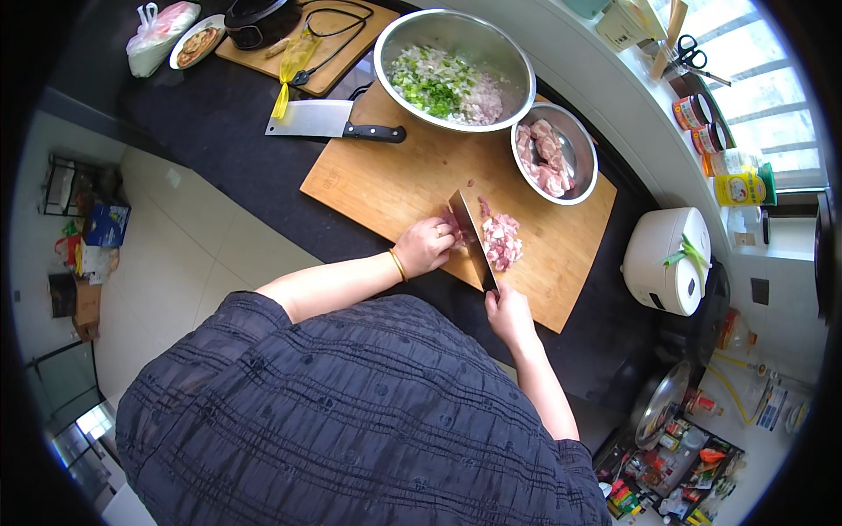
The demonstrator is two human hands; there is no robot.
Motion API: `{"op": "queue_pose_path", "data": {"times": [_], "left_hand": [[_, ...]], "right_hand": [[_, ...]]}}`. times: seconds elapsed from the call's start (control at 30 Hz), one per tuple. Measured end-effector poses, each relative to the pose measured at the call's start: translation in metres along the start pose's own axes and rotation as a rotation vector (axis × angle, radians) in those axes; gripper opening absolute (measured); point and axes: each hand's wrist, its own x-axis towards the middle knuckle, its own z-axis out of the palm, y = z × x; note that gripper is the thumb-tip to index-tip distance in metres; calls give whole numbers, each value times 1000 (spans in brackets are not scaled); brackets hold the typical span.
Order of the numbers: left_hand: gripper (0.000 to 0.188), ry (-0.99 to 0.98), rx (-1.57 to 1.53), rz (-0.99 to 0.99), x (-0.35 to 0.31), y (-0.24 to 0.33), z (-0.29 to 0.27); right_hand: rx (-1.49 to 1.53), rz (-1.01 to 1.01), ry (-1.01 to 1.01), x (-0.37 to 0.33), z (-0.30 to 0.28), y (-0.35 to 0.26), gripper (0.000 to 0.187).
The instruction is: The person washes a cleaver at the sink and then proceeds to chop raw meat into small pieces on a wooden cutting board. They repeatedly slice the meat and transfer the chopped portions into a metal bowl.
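My right hand (511, 313) is closed round the handle of a cleaver (474, 242), whose blade stands on edge on a wooden cutting board (386, 188). Left of the blade, my left hand (424, 245) presses a piece of raw meat (454, 230) to the board with curled fingers. Diced meat (502, 242) lies in a small heap right of the blade. A smaller steel bowl (586, 158) with larger chunks of raw meat (547, 159) sits at the board's far right. Behind the board, a big steel bowl (524, 61) holds chopped green onion and minced pale bits.
A second cleaver (316, 119) lies on the dark counter (202, 123) by the board's far left corner. A white rice cooker (667, 261) with green onion on its lid stands at right. A smaller board (338, 53) with a corded black appliance, a plate of food (197, 44) and a bag (160, 37) are far left.
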Motion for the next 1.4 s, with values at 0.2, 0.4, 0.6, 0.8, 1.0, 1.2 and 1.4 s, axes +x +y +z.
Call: {"op": "queue_pose_path", "data": {"times": [0.2,0.4,0.6,0.8,1.0,1.2,1.4], "left_hand": [[17,1,-42,12,-3,-4,6],[19,17,-47,4,-4,-3,7],[19,28,-61,1,-4,-4,8],[18,3,-85,-30,2,-5,8],[17,-20,-79,-31,2,-5,9],[17,9,-90,-31,-2,-4,8],[18,9,-90,-41,0,-3,10]], "right_hand": [[23,-32,15,5,0,-4,14],[-4,-48,-5,11,-1,-7,15],[-26,-56,-6,17,2,-11,13],[-54,-122,37,44,14,-15,14],[-74,-96,28,58,21,-20,14],[-99,-29,-66,16,16,7,12],[-78,-8,26,62,29,-34,17]]}}
